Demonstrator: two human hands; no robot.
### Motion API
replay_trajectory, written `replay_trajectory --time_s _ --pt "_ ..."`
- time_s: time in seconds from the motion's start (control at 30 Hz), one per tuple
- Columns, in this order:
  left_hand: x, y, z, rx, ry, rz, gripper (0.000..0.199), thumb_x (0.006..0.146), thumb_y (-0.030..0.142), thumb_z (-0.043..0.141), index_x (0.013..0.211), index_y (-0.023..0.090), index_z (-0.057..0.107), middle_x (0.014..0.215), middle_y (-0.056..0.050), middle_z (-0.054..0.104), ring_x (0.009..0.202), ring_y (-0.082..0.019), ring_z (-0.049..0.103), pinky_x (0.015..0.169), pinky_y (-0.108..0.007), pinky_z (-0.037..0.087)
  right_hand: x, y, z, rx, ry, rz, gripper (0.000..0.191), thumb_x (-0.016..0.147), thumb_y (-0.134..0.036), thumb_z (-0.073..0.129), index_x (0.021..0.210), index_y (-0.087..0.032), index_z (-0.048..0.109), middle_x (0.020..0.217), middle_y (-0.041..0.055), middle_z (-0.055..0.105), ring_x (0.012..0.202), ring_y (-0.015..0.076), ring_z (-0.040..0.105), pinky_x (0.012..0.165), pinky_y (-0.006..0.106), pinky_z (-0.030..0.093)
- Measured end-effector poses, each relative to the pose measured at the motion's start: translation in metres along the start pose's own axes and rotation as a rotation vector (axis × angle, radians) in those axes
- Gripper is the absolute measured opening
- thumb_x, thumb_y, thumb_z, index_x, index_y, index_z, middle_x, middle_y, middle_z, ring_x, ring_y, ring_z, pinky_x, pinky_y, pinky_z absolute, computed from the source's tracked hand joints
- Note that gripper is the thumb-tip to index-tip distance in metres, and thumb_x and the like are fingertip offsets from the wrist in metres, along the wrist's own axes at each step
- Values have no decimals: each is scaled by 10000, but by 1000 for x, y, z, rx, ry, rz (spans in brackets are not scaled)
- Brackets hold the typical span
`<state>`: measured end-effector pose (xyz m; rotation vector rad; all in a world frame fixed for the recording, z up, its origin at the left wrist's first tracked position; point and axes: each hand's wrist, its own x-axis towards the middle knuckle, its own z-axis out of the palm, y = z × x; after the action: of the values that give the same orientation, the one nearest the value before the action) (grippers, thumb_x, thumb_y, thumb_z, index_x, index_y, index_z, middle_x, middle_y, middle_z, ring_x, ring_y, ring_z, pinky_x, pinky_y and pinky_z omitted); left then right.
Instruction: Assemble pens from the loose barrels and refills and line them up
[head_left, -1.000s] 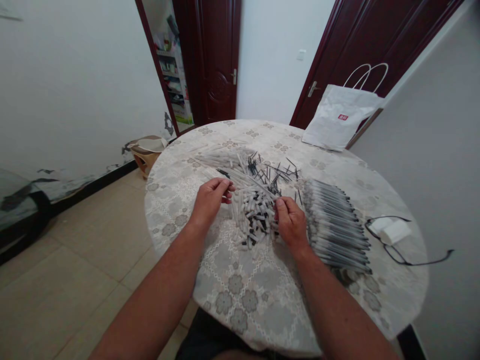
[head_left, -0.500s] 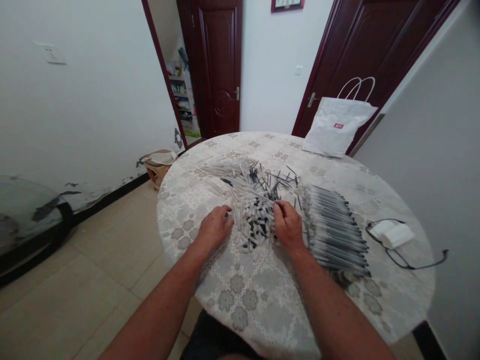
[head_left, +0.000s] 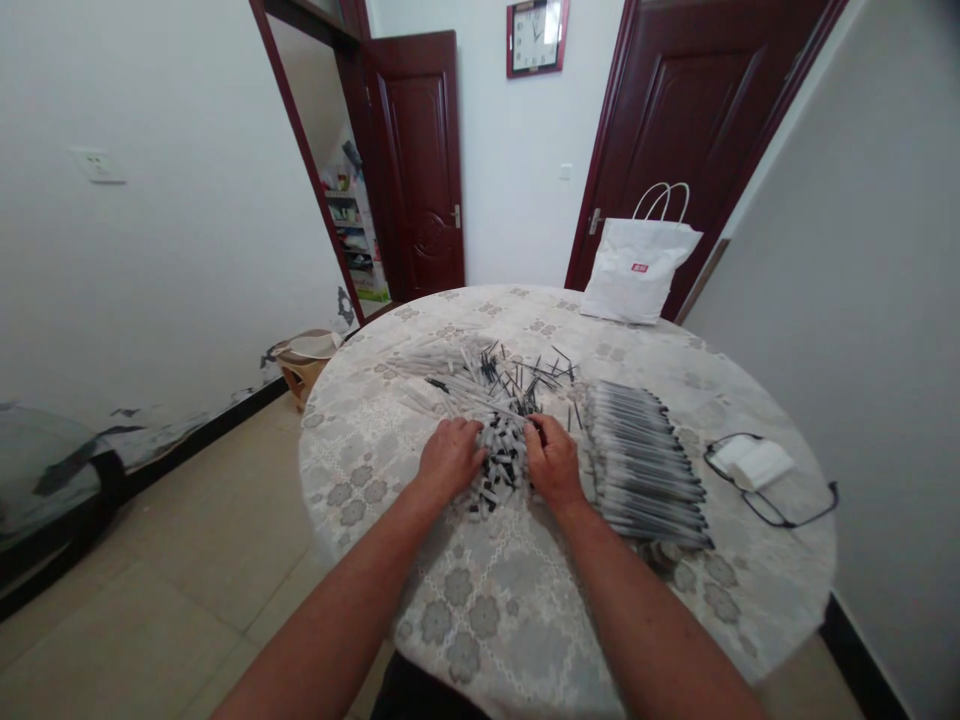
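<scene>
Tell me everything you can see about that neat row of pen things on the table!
The neat row of pen-like sticks lies flat on the patterned tablecloth, to the right of the right hand. Many slim sticks are packed side by side, pale towards the left, dark grey towards the right. They look like plastic. No hand holds them, and finer details are blurry.

Bare forearms [head_left: 341, 605] (dark clothing [head_left: 424, 692] below)

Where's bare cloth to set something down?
Bare tablecloth: left of the left hand; between the forearms by the front edge; between the white bag and the row of slim sticks.
Crowded: the middle, small pieces between left hand and right hand, dark sticks, pale tubes beyond; right, that row, glasses, white wad.
</scene>
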<state>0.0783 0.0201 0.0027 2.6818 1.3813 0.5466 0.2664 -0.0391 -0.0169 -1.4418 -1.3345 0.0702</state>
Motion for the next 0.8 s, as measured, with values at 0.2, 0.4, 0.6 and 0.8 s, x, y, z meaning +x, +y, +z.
replay_trajectory --time_s 0.2,0.4,0.6,0.8 --pt "2 0 12 -35 -2 45 308 903 317 629 1189 214 676 1133 -125 674 1111 -298 579 973 -391 443 0 1 0 2 -1 6 280 985 -342 472 1062 -184 690 976 82 723 910 214 658 858 327 493" --pt "3 -4 22 -179 54 19 271 899 255 601 1153 226 691 1106 -105 706 1099 -288 596 989 -399 440 1 2 -1 1 4 22 281 977 -345 479 1066 -183 691 1001 90 725 919 216 656 862 331 495" --pt "4 -8 13 -626 195 -145 221 873 339 641 1058 236 708 1037 -70 736 979 -239 656 912 -367 484 1 3 -1 28 5 47 318 993 -361 447 1081 -182 694 1002 82 726 944 214 657 873 325 486" --pt "9 -22 6 -1063 253 -390 409 844 490 649 1112 189 721 728 -10 667 587 -138 575 574 -245 443 -1 0 1 60 8 84 311 964 -339 463 1097 -181 696 1003 79 734 922 217 661 846 326 493"
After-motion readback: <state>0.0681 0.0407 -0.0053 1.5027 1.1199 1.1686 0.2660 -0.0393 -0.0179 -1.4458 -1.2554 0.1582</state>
